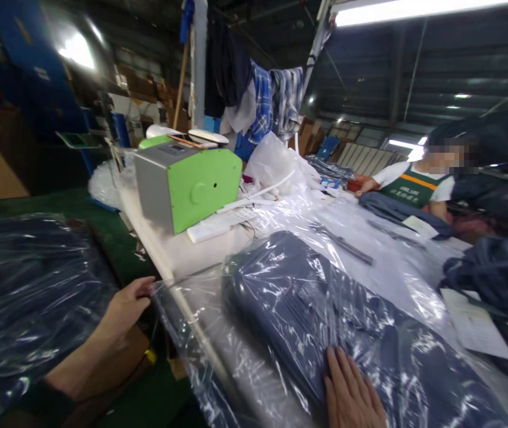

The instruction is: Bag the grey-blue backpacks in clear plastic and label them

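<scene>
A folded dark blue garment (325,309) lies inside a clear plastic bag (218,333) on the white table (177,249). My left hand (126,306) pinches the bag's open edge at the table's left side, fingers closed on the plastic. My right hand (352,392) rests flat on top of the bagged garment near the bottom of the view, fingers stretched out together.
A green and grey machine (186,184) stands on the table behind the bag. A pile of bagged dark garments (26,285) fills the left. Loose plastic bags (280,166), blue garments (494,267) and paper tags (476,324) lie further right. A co-worker (418,184) sits at the far end.
</scene>
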`<state>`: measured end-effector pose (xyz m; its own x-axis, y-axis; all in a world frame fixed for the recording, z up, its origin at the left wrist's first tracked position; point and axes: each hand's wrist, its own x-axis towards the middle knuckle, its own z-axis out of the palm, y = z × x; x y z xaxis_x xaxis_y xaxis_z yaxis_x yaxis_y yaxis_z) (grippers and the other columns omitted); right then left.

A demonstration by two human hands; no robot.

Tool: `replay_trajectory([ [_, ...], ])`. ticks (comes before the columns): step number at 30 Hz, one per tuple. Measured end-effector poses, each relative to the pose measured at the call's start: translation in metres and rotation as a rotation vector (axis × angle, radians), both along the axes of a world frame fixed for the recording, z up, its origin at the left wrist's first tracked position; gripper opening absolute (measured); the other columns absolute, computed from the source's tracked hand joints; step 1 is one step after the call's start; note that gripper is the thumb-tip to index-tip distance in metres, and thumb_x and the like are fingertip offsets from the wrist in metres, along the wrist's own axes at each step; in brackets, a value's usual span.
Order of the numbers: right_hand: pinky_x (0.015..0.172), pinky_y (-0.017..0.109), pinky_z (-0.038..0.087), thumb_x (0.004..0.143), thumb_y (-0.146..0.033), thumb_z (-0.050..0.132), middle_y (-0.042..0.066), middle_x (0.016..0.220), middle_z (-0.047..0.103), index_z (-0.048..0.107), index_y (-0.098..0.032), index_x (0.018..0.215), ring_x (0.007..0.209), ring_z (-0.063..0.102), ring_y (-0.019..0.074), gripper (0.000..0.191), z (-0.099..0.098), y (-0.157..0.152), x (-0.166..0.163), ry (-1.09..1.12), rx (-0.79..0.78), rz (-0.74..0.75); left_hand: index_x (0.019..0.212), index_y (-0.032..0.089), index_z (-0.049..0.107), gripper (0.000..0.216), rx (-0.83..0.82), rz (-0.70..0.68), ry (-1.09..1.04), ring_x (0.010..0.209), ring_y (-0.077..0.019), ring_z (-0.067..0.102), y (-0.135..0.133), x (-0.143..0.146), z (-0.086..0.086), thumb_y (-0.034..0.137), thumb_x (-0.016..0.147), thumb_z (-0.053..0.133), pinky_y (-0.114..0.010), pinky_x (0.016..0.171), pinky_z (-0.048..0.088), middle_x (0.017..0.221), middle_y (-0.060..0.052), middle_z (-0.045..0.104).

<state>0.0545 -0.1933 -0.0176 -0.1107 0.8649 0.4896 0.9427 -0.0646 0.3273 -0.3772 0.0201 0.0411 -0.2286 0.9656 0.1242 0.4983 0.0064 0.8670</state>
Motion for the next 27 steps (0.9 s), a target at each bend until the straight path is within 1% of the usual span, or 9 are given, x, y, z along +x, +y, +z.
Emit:
replay_trajectory([
  [2,0.093,0.043,0.037,0.094,-0.031,0.034,0.011,0.133,0.056,0.021,-0.015,0.150,0.114,0.059,0.0267,0.060,0.005,0.000,-0.002,-0.050,0.006,0.010,0.103,0.017,0.064,0.041,0.136,0.011,0.126,0.111,-0.0323,0.058,-0.013,0.012,0.017,0.028,0.067,0.049,-0.052,0.103,0.040,0.112,-0.010,0.066],
  [3,0.093,0.044,0.036,0.093,-0.030,0.035,0.012,0.132,0.058,0.029,-0.013,0.147,0.113,0.059,0.0270,0.057,0.009,0.000,-0.005,-0.059,0.021,0.001,0.113,0.017,0.061,0.040,0.313,-0.033,0.263,0.118,-0.0317,0.054,-0.020,0.026,0.025,0.026,0.076,0.046,-0.053,0.107,0.037,0.121,-0.011,0.062],
  [4,0.093,0.044,0.035,0.094,-0.029,0.034,0.013,0.130,0.059,0.038,-0.011,0.142,0.112,0.060,0.0273,0.052,0.014,0.001,-0.009,-0.059,0.041,-0.005,0.122,0.019,0.056,0.040,0.506,-0.125,0.385,0.120,-0.0288,0.052,-0.026,0.046,0.033,0.024,0.085,0.043,-0.050,0.107,0.038,0.126,-0.011,0.059],
  [6,0.094,0.044,0.034,0.095,-0.028,0.032,0.013,0.126,0.062,0.052,-0.009,0.130,0.110,0.060,0.0278,0.045,0.024,0.003,-0.021,-0.036,0.075,-0.023,0.137,0.019,0.042,0.044,0.822,-0.466,0.549,0.132,-0.0269,0.042,-0.035,0.096,0.041,0.022,0.092,0.043,-0.046,0.108,0.038,0.135,-0.012,0.053],
  [9,0.098,0.043,0.031,0.096,-0.026,0.030,0.013,0.126,0.062,0.056,-0.009,0.125,0.112,0.058,0.0271,0.042,0.038,0.004,-0.036,-0.003,0.089,-0.069,0.138,0.023,0.042,0.055,0.959,-0.933,0.770,0.140,-0.0360,0.026,-0.036,0.169,0.038,0.041,0.089,0.058,-0.062,0.109,0.026,0.146,-0.014,0.042],
  [12,0.102,0.041,0.028,0.097,-0.028,0.030,0.013,0.130,0.059,0.055,-0.011,0.126,0.117,0.055,0.0260,0.042,0.046,0.002,-0.043,-0.005,0.068,-0.110,0.136,0.031,0.046,0.059,0.915,-1.193,0.878,0.135,-0.0386,0.035,-0.029,0.203,0.025,0.056,0.084,0.059,-0.066,0.105,0.026,0.145,-0.013,0.044],
  [17,0.108,0.047,0.022,0.097,-0.036,0.035,0.013,0.129,0.059,0.057,-0.013,0.124,0.120,0.051,0.0288,0.041,0.053,-0.022,-0.038,-0.029,0.030,-0.018,0.143,0.032,0.036,0.075,0.911,-1.279,0.954,0.133,-0.0395,0.037,-0.017,0.196,0.005,0.065,0.079,0.057,-0.065,0.104,0.027,0.146,-0.019,0.040],
  [21,0.106,0.050,0.022,0.095,-0.027,0.040,0.014,0.128,0.060,0.055,-0.015,0.127,0.118,0.051,0.0304,0.038,0.052,-0.040,-0.025,-0.024,0.008,-0.040,0.144,0.036,0.034,0.074,0.920,-1.268,0.985,0.134,-0.0391,0.036,-0.015,0.202,0.004,0.066,0.080,0.056,-0.064,0.105,0.024,0.147,-0.017,0.039],
  [27,0.105,0.046,0.025,0.097,-0.035,0.036,0.011,0.132,0.058,0.055,-0.019,0.127,0.122,0.049,0.0276,0.039,0.050,-0.021,-0.008,0.095,0.019,-0.109,0.144,0.034,0.033,0.074,0.874,-1.286,1.031,0.136,-0.0397,0.034,0.004,0.232,0.007,0.063,0.081,0.058,-0.064,0.106,0.022,0.148,-0.019,0.037],
])
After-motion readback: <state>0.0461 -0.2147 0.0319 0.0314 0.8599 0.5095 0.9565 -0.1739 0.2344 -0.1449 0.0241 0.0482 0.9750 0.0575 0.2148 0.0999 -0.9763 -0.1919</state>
